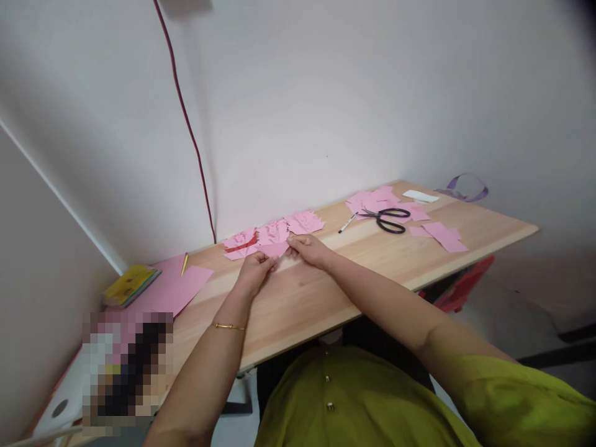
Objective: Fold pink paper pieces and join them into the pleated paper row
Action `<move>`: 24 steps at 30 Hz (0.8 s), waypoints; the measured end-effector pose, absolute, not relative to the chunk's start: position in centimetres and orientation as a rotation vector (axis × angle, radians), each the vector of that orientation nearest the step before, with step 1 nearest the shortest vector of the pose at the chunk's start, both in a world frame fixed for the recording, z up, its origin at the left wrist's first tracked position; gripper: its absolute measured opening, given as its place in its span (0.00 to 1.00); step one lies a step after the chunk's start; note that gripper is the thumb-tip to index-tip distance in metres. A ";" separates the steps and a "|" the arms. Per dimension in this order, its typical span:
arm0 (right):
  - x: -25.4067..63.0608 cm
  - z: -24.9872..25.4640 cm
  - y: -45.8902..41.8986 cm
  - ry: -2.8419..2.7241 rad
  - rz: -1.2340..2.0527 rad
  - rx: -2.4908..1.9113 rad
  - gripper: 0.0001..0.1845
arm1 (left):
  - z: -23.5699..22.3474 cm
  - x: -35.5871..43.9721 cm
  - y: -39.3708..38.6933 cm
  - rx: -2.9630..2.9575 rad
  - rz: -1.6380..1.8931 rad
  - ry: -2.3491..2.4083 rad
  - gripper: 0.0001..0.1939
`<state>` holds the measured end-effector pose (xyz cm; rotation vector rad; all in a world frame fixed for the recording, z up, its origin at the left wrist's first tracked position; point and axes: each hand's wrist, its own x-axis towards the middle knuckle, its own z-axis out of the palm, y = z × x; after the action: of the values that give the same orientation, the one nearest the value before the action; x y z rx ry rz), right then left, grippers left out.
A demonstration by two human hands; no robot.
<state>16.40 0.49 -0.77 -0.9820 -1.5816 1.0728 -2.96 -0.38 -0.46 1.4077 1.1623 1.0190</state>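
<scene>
Between my two hands is a small piece of pink paper (274, 249), low over the wooden table. My left hand (256, 271) pinches its near left edge with thumb and fingers. On the other side, my right hand (307, 249) grips its right end. Just behind lie pink paper pieces with jagged edges and marks: one at the left (239, 241) with a red strip (242, 246) across it, another in the middle (274, 231), and a third at the right (305, 221). My hands partly hide the held paper.
Black-handled scissors (391, 218), a pen (347, 222) and pink scraps (372, 200) lie to the right, with more pieces (443, 236) and a white strip (420, 196) beyond. Pink sheets (190, 288), a yellow pencil (185, 264) and a yellow pack (130, 284) are left. A cord (186, 121) hangs on the wall.
</scene>
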 end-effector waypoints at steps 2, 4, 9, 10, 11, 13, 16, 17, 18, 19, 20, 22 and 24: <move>16.6 -0.7 0.6 -1.506 1.113 -0.959 0.30 | -0.5 -3.0 -0.4 1.400 1.021 1.158 0.18; 16.7 -0.7 0.6 -1.463 1.141 -0.921 0.29 | -0.6 -3.1 -0.3 1.381 1.046 1.146 0.18; 16.4 -1.0 0.4 -1.622 1.130 -0.902 0.18 | -1.2 -3.0 -0.1 1.342 1.110 1.051 0.17; 16.3 -1.1 0.4 -1.655 1.124 -0.884 0.18 | -1.3 -2.9 -0.1 1.364 1.096 1.025 0.16; 16.1 -1.3 0.4 -1.680 1.117 -0.866 0.18 | -1.4 -2.8 0.0 1.389 1.079 1.003 0.16; 16.0 -1.5 0.5 -1.697 1.109 -0.853 0.18 | -1.5 -2.7 0.0 1.398 1.064 0.980 0.15; 16.1 -1.8 0.7 -1.699 1.092 -0.881 0.18 | -1.5 -2.7 0.2 1.301 1.132 0.981 0.14; 16.2 -1.8 0.7 -1.705 1.090 -0.888 0.18 | -1.5 -2.7 0.3 1.276 1.166 0.978 0.14; 16.3 -1.8 0.7 -1.713 1.090 -0.891 0.18 | -1.4 -2.8 0.3 1.269 1.195 0.971 0.14; 16.3 -1.8 0.7 -1.723 1.091 -0.893 0.18 | -1.3 -2.8 0.3 1.273 1.218 0.966 0.13; 16.3 -1.8 0.7 -1.731 1.091 -0.894 0.18 | -1.2 -2.9 0.3 1.281 1.237 0.964 0.13; 16.3 -1.7 0.7 -1.738 1.084 -0.894 0.18 | -0.9 -3.0 0.3 1.291 1.260 0.974 0.13; 16.4 -1.7 0.7 -1.738 1.071 -0.904 0.18 | -0.7 -3.1 0.2 1.282 1.286 0.993 0.14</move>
<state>16.38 0.72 -1.70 -0.9037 -1.7375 1.0708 -3.10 0.24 -0.65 1.2822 0.9932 1.2856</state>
